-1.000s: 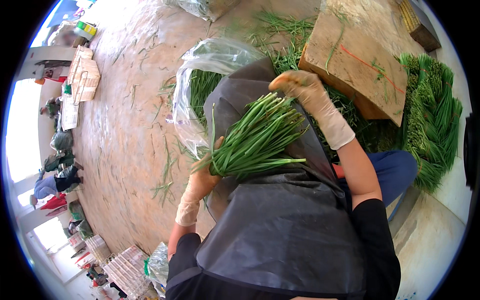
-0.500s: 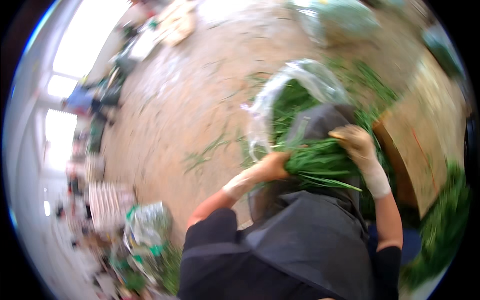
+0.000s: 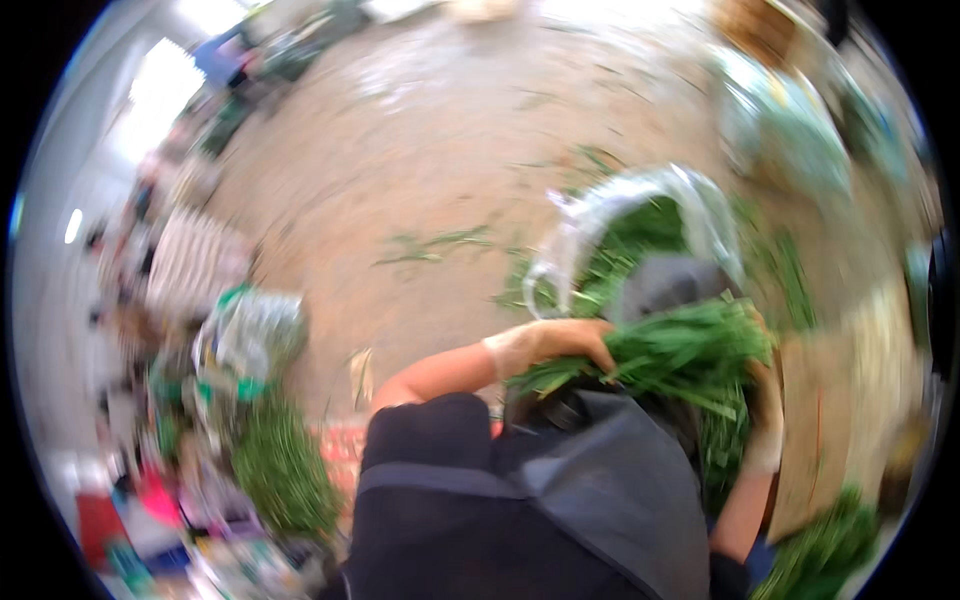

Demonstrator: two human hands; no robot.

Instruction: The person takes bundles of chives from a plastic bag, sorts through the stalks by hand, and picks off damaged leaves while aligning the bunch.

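Observation:
A thick bunch of long green leaves (image 3: 675, 350), chive-like, lies across my lap over a dark grey apron (image 3: 590, 470). My left hand (image 3: 565, 342), in a pale glove or wrap at the wrist, is closed on the bunch's left end. At its other end my right hand (image 3: 766, 410) grips it, with the fingers partly hidden behind the leaves. Just beyond my knee, a clear plastic bag (image 3: 690, 183) stands open with more green leaves (image 3: 645, 235) inside.
Loose leaves (image 3: 440, 243) are strewn on the brown floor. A brown board (image 3: 815, 430) stands at my right beside a green heap (image 3: 825, 550). Filled plastic bags (image 3: 780, 130) sit far right. At left are stacked pale crates (image 3: 197, 262), a bag (image 3: 255, 335) and another green pile (image 3: 285, 465).
My view has turned, so the scene is shifted. My right hand has come down from above the bunch to its right end. The bunch is raised and fanned out more.

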